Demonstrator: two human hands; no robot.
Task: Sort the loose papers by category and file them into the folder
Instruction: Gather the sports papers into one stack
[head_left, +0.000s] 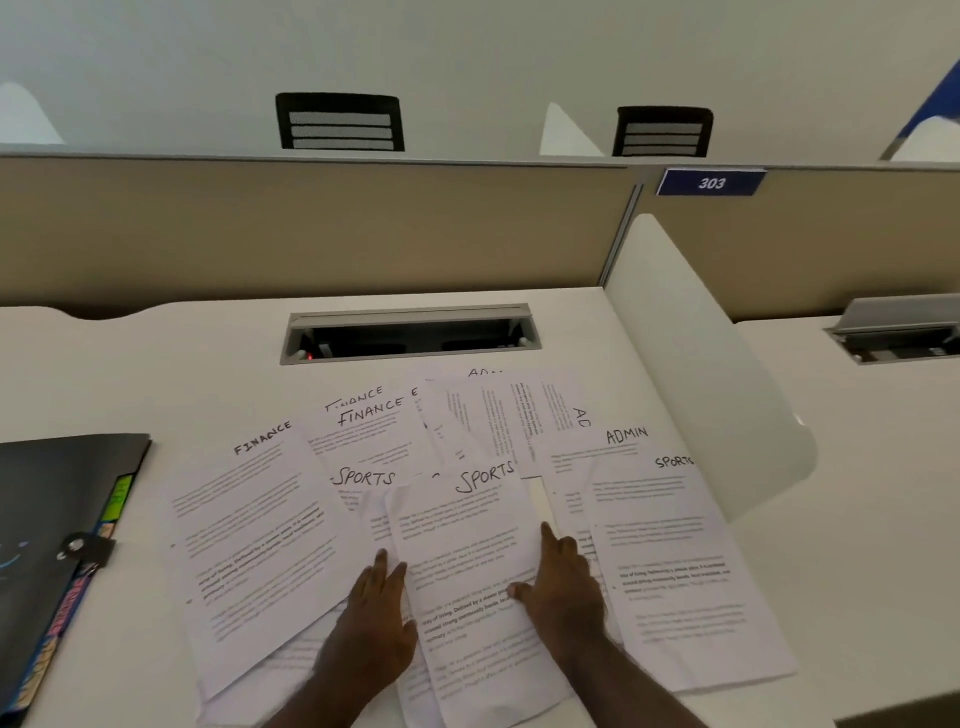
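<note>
Both hands rest flat on the middle SPORTS sheet (470, 561), neither closed around anything: the left hand (376, 618) lies open with fingers spread along the sheet's left edge, and the right hand (563, 587) presses its right edge, forefinger stretched forward and thumb laid on the page, so each grip is an open palm press and not a pinch. Around that sheet the loose papers (447, 426) fan over the white worktop (156, 374): a FINANCE sheet (254, 535) just to its left, more FINANCE pages behind that, an ADMIN sheet (613, 447) and another SPORTS sheet (675, 566) to its right, all overlapping. Well left of the middle sheet lies the dark folder (57, 499), closed, coloured tabs showing along its edge. Behind the papers an open cable tray (410, 332) is set into the worktop.
</note>
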